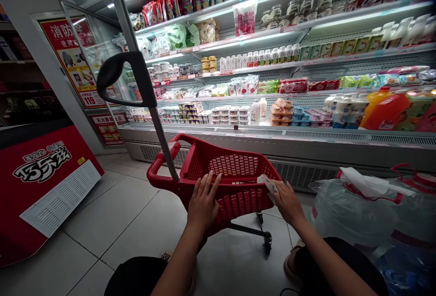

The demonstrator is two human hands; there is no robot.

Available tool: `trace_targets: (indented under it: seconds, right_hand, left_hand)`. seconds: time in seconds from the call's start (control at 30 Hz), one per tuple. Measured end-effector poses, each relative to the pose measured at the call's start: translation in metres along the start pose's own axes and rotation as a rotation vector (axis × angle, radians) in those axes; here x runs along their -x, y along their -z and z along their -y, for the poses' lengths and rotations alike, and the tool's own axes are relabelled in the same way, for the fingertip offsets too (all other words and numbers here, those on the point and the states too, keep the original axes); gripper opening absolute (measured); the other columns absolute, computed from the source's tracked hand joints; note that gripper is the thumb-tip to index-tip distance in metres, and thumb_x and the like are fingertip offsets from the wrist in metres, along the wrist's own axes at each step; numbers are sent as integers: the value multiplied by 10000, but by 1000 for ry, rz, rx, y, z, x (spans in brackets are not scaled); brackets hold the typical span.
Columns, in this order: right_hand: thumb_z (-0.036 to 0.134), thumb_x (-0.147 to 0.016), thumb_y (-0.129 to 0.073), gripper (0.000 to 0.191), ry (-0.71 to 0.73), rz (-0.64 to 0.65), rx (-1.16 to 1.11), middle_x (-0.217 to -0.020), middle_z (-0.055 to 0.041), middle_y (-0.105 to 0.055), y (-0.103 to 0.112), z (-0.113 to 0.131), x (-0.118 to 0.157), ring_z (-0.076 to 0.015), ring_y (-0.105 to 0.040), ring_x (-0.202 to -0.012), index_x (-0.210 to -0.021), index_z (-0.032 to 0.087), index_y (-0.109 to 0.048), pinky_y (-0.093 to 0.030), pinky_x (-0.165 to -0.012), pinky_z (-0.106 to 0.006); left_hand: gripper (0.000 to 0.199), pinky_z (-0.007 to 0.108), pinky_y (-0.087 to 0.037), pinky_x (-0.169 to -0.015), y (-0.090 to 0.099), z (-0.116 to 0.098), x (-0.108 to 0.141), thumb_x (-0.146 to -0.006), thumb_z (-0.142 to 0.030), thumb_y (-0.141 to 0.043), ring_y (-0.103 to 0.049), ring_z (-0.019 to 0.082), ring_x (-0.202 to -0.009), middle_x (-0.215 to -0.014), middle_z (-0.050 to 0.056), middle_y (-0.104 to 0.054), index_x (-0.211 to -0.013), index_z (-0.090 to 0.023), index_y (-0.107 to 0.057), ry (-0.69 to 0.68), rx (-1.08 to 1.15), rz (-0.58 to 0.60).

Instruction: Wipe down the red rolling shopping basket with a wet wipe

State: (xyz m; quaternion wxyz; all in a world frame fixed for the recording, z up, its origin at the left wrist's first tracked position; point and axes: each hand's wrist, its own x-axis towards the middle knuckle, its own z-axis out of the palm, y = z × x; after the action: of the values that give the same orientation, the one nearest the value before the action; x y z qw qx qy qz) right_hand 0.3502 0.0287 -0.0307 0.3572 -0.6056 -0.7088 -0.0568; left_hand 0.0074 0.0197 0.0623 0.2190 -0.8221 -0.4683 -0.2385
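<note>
- The right hand (287,201) has its fingers closed on a crumpled white cloth or tissue (268,185), pressed over the rim at the basket's near right corner.
- The left hand (203,203) is open, fingers straight and slightly apart, lying across the basket's near edge, left of its middle.
- Under both hands is the red plastic shopping cart with a lattice-walled basket (243,187), standing on the pale tiled floor (116,212) between the person's knees and the shelves.
- From the basket's left end rises a slanted grey metal pole (160,135) bearing a black looped handle (146,80).
- Below the basket's right end, a black caster wheel (267,244) meets the floor.
- To the right, large clear plastic water bottles (354,212) stand near the right knee.
- Beyond the basket's far edge runs a long lit refrigerated display case (323,147), its shelves stocked with cups, bottles and bags.
- At left stands a red freezer cabinet with white lettering (78,173).
</note>
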Motion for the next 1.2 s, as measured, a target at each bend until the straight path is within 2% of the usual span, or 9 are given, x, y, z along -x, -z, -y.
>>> trace_targets:
  seconds: [0.2,0.33,0.43,0.53,0.67,0.83,0.97,1.1,1.2]
  right_hand:
    - [233,-1042,-268,618,77,-20,-13,-1607,-50,-493,1,34,27,-241,-454,-1480,-1657,275,-300,-327,-1255,-524]
    - [154,-983,-325,743,164,12,40,-1674,-11,-387,4,74,37,-236,-399,-1522,-1692,286,-147,-361,-1252,-501]
    - [113,-924,-378,820,248,56,47,-1691,-5,-335,7,101,39,-241,-369,-1539,-1692,272,-142,-380,-1248,-489]
    - [85,-888,-395,852,299,119,18,-1708,5,-285,13,111,43,-235,-347,-1550,-1688,273,-172,-386,-1249,-470]
    - [82,-913,-363,830,303,171,-27,-1701,25,-300,25,96,59,-221,-346,-1550,-1686,303,-160,-375,-1259,-472]
    - [143,-985,-341,728,344,212,-82,-1690,36,-332,26,56,66,-211,-336,-1553,-1676,324,-203,-359,-1271,-469]
    - [212,-1050,-287,605,311,224,-115,-1664,11,-399,11,24,31,-194,-352,-1545,-1647,305,-318,-316,-1287,-488]
    - [255,-1075,-249,563,205,221,-124,-1629,-16,-462,-7,-5,-11,-202,-376,-1535,-1620,295,-386,-320,-1275,-537]
    - [294,-1081,-257,553,154,197,-132,-1611,-27,-489,-17,-17,-21,-220,-383,-1532,-1617,318,-391,-339,-1260,-561]
  left_hand:
    - [822,618,-188,-1289,-8,6,-2,-902,-332,-670,-210,361,-1599,-1745,92,-203,-1649,-288,-328,103,-6,-57]
    - [808,627,-195,-1286,-27,-20,2,-904,-379,-679,-192,380,-1600,-1738,90,-238,-1638,-279,-356,78,42,-44]
    - [831,608,-250,-1274,-38,-45,9,-895,-406,-694,-144,394,-1607,-1749,84,-205,-1639,-265,-351,47,85,-12]
    - [808,638,-227,-1270,-38,-50,15,-912,-430,-684,-129,406,-1607,-1750,75,-204,-1636,-289,-355,62,99,2]
    - [740,647,-189,-1274,-31,-32,17,-961,-439,-626,-190,378,-1600,-1737,80,-247,-1636,-323,-346,72,83,16]
    - [619,641,-251,-1250,-36,-28,17,-992,-431,-582,-181,400,-1596,-1717,175,-260,-1547,-178,-476,153,63,-15]
    - [559,655,-263,-1238,-42,-31,17,-990,-466,-599,-105,427,-1604,-1731,191,-199,-1449,-150,-555,162,95,-35]
    - [608,658,-266,-1236,-46,-29,17,-1005,-471,-580,-47,423,-1611,-1749,163,-149,-1536,-192,-478,145,106,-17]
    - [663,655,-241,-1248,-49,-30,16,-1010,-517,-558,-11,426,-1611,-1761,148,-94,-1579,-201,-432,159,109,-1]
